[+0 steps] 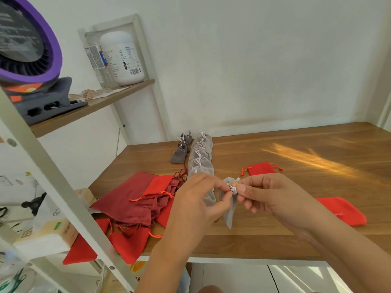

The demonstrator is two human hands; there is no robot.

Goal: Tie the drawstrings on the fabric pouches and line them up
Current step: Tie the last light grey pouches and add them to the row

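On the tabletop [275,240], the row of grey pouches [201,161] runs from mid-table to the far edge. I'm holding the grey pouch [229,210] above front-centre, neck up, long axis hanging down. My left hand [196,197] and right hand [266,193] both pinch the drawstring [232,189] at the neck; the row's near end is just ahead-left, so the left is nearer.

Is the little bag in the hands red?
No, the pouch pinched by the left hand and the right hand is light grey; a red pouch lies on the table behind them.
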